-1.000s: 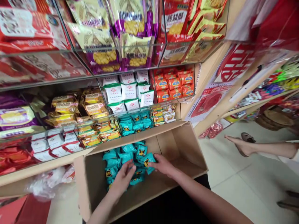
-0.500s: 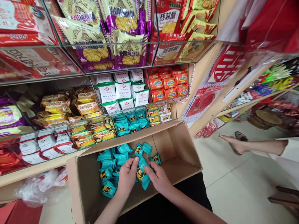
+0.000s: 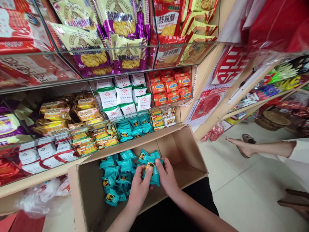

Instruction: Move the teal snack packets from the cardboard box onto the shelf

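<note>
Between my two hands is a teal snack packet [image 3: 154, 175] with a round black-and-yellow picture on it. My left hand [image 3: 141, 182] grips its left side, thumb over the front. On the right side, the thumb and fingers of my right hand [image 3: 166, 175] close on the same packet. Both hands are inside an open cardboard box [image 3: 185, 154] that rests against my lap. Several more teal packets [image 3: 113, 180] lie piled in the left half of the box, and a few sit just behind my fingers.
Behind the box rise shelves with clear dividers, holding white-and-green packets [image 3: 124, 98], orange-red packets [image 3: 166, 87] and a compartment of teal packets [image 3: 135, 127]. A plastic bag [image 3: 41, 196] lies at lower left. At right, another person's leg [image 3: 263, 148] extends over the tiled floor.
Both hands have shifted slightly right and closed more firmly around the teal packet. The packet has moved a little right and up and turned. The view has shifted slightly.
</note>
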